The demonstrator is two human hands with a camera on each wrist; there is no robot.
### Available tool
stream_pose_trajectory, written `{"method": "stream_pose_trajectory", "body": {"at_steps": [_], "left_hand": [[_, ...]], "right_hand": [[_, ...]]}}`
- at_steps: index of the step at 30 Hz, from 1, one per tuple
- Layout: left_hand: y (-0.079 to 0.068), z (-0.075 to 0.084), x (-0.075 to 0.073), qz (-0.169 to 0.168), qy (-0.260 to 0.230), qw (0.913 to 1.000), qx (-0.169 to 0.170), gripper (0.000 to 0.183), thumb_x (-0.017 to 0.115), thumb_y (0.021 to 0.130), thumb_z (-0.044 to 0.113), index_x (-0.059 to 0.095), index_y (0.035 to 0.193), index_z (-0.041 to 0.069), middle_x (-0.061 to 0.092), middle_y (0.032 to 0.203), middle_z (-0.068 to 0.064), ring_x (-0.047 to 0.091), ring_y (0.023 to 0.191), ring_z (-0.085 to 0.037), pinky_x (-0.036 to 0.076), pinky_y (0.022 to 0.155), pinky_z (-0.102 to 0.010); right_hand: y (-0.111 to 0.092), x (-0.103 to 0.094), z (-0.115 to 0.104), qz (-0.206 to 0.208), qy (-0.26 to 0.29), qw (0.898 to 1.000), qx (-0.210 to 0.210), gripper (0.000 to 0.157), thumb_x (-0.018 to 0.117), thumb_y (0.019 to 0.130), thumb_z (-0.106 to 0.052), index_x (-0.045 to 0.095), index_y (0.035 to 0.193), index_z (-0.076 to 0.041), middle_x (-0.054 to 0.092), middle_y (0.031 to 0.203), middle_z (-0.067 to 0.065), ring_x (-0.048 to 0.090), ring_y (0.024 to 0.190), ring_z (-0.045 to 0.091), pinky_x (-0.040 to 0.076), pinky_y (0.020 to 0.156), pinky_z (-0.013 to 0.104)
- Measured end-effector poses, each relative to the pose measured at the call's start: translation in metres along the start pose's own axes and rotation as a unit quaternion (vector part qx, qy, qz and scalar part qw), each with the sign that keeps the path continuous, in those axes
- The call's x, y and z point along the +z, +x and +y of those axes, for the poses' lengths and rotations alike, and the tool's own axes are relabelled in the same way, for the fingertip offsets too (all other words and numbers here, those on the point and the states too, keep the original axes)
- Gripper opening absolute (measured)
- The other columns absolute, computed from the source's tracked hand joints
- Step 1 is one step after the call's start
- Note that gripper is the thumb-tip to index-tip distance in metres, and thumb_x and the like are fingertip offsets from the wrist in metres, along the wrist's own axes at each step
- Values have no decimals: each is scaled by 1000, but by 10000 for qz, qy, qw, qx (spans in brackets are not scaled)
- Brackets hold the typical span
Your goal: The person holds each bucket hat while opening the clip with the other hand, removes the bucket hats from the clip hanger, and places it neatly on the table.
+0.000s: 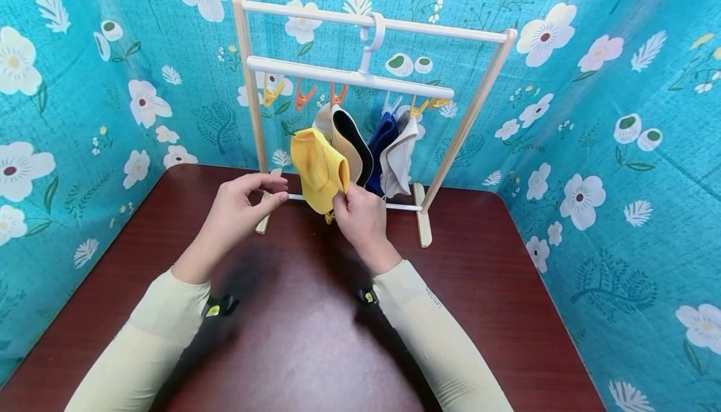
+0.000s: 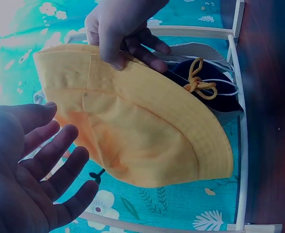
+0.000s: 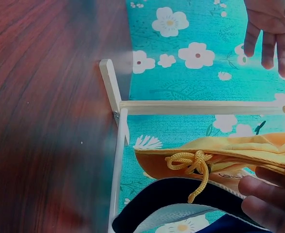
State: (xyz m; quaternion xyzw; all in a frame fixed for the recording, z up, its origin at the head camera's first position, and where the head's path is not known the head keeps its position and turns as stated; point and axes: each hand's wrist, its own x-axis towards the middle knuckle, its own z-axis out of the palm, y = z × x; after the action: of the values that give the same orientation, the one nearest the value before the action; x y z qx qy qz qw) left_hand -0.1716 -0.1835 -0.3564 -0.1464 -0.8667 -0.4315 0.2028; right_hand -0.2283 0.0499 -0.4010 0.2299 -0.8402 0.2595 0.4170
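My right hand (image 1: 362, 216) pinches the brim of a yellow bucket hat (image 1: 317, 173), lifted above the table in front of the rack. The hat (image 2: 137, 131) hangs folded flat, with a yellow cord tied in a bow (image 3: 193, 162) at its edge. To the left of the hat my left hand (image 1: 239, 202) is raised, fingers relaxed and apart from it, holding nothing. Behind the yellow hat a beige hat with a black inside (image 1: 352, 139) hangs from an orange clip (image 1: 338, 94). A navy hat (image 1: 382, 149) and a pale grey hat (image 1: 401, 158) hang beside it.
A wooden rack (image 1: 473, 118) stands at the back of the dark red table (image 1: 315, 337). From its top bar hangs a white hanger (image 1: 349, 77) with coloured clips, including a yellow clip (image 1: 273, 94) and an orange-red clip (image 1: 305, 97) at left. Blue floral cloth (image 1: 619, 149) surrounds the table.
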Motion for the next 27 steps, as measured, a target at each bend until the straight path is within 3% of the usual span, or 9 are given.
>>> {"method": "stream_pose_trajectory", "body": {"at_steps": [6, 16, 22, 27], "left_hand": [[-12, -4, 2, -191, -56, 9998, -35, 25, 71, 85, 42, 70, 107, 30, 68, 99, 13, 56, 73, -9, 49, 59, -24], [-19, -10, 17, -373, -172, 9973, 603, 21, 74, 84, 34, 72, 104, 28, 69, 102, 13, 61, 88, 0, 48, 74, -20], [-24, -10, 23, -828, -311, 9937, 691, 18, 73, 86, 32, 71, 104, 28, 68, 99, 14, 61, 88, -3, 49, 75, -17], [-26, -7, 24, -1317, -146, 9880, 798, 16, 72, 87, 35, 71, 102, 29, 68, 97, 16, 60, 92, -3, 51, 79, -20]], "right_hand": [[-2, 2, -3, -67, -62, 9999, -92, 26, 55, 87, -19, 49, 62, -13, 54, 55, 3, 53, 47, 21, 39, 42, 34], [-5, 7, -6, -82, -86, 9997, -194, 23, 56, 87, -18, 52, 64, -14, 58, 58, 2, 56, 49, 21, 43, 45, 36], [-6, 8, -7, -131, -37, 9997, -188, 21, 58, 88, -20, 56, 69, -13, 62, 60, 3, 58, 51, 20, 43, 44, 34], [-10, 9, -6, -158, -214, 9993, -257, 19, 57, 87, -19, 56, 69, -13, 61, 60, 3, 59, 51, 23, 42, 44, 37]]}}
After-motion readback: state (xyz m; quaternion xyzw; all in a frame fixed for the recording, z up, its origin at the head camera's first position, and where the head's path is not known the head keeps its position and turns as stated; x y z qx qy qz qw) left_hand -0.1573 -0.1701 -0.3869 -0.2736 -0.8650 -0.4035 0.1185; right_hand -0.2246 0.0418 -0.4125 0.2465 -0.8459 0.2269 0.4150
